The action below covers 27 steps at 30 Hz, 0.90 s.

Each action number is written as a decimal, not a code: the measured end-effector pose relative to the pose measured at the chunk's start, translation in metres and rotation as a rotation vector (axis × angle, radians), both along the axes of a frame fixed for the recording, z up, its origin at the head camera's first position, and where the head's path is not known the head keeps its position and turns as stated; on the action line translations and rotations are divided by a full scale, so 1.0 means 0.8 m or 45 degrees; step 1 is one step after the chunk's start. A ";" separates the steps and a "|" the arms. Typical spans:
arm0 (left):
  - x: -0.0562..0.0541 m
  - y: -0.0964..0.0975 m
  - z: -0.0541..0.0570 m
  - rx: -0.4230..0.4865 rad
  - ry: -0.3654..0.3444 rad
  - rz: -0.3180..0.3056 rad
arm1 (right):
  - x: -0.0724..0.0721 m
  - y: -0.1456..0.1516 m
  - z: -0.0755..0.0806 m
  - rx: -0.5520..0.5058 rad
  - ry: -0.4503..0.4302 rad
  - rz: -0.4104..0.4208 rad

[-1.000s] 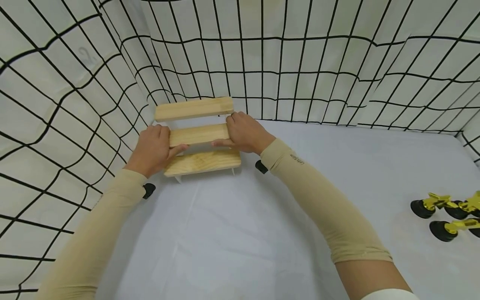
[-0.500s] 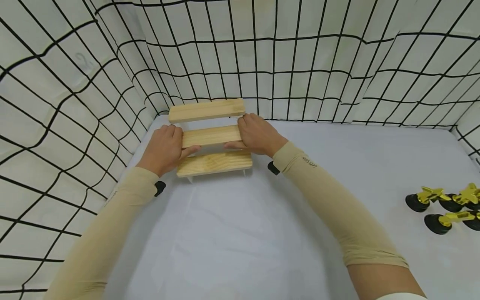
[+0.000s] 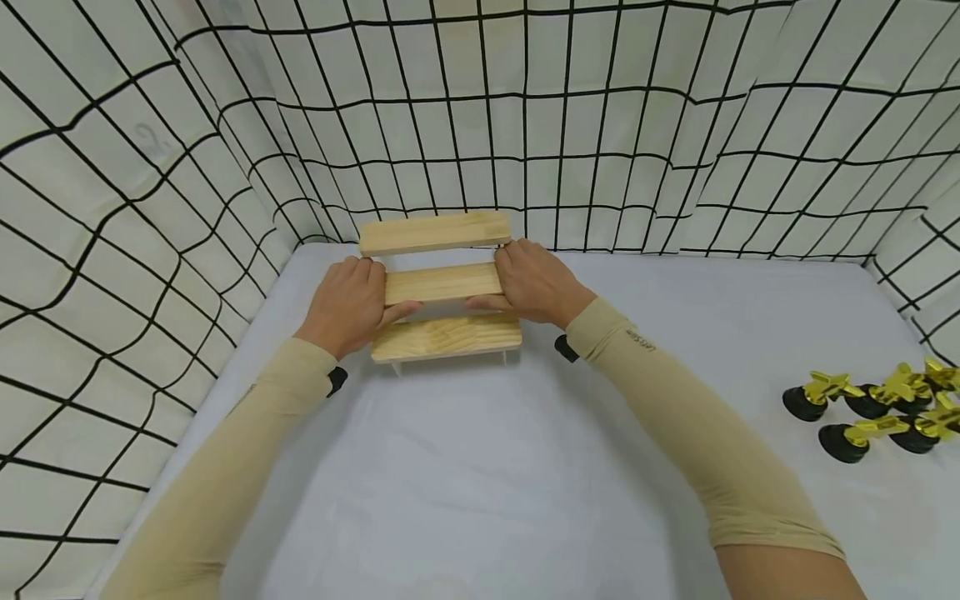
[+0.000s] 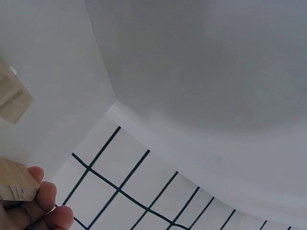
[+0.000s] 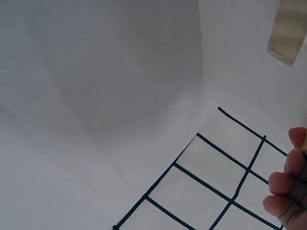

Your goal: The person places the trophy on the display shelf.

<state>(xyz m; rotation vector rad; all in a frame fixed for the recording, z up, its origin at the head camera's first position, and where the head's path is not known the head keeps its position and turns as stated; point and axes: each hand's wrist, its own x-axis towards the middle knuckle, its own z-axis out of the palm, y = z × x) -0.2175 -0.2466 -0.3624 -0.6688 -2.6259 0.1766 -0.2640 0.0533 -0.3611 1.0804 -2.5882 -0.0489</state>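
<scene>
Left hand [image 3: 348,307]: your fingers [image 4: 46,195] were curled round the left end of the middle board [image 3: 442,283], grasping it.
Right hand [image 3: 540,283]: you grasped that board's right end likewise in the head view; the right wrist view caught only bent fingertips [image 5: 280,183].
Thumbs [image 3: 489,302]: both lay at the front edge, pointing toward each other.
Rack [image 3: 472,277]: it was between your hands, near the table's back left corner, its three boards stepped one above another.
Handling: the bare wood looked stiff, fairly light and not slippery; the joints, mostly hidden, were probably the weaker part.
Where to hold: the middle board's two ends seemed a sound choice, near the middle of the weight, with little tipping likely if both sides were kept level.
Top board [image 3: 435,232]: above and behind your fingers.
Bottom board [image 3: 447,336]: below and in front, with thin white feet [image 3: 397,367] that might snag or bend if dragged.
Table [image 3: 450,467]: white and smooth-looking; the rack seemed to stand on it.
Trophies [image 3: 843,443]: gold on black bases, well apart to your right.
Grid [image 3: 525,157]: dark wires behind the rack and to your left.
</scene>
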 end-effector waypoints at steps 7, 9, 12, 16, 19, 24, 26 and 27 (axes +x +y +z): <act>-0.008 0.025 -0.001 -0.021 -0.015 -0.010 | 0.002 0.028 0.000 -0.021 -0.012 -0.014; -0.009 0.032 -0.001 -0.026 -0.022 -0.011 | 0.003 0.036 0.000 -0.023 -0.009 -0.018; -0.012 0.044 0.000 -0.035 -0.029 -0.015 | 0.004 0.048 0.001 -0.014 0.022 -0.023; -0.015 0.063 0.001 -0.038 -0.044 -0.028 | 0.008 0.068 0.001 -0.015 0.039 -0.033; -0.018 0.077 0.001 -0.049 -0.043 -0.046 | 0.010 0.082 0.000 -0.014 0.025 -0.053; -0.023 0.101 0.000 -0.061 -0.027 -0.071 | 0.013 0.108 -0.001 -0.013 0.026 -0.079; -0.025 0.111 -0.001 -0.065 -0.016 -0.083 | 0.014 0.118 -0.002 -0.012 0.035 -0.080; -0.025 0.117 -0.001 -0.069 -0.009 -0.090 | 0.015 0.123 -0.003 -0.013 0.038 -0.082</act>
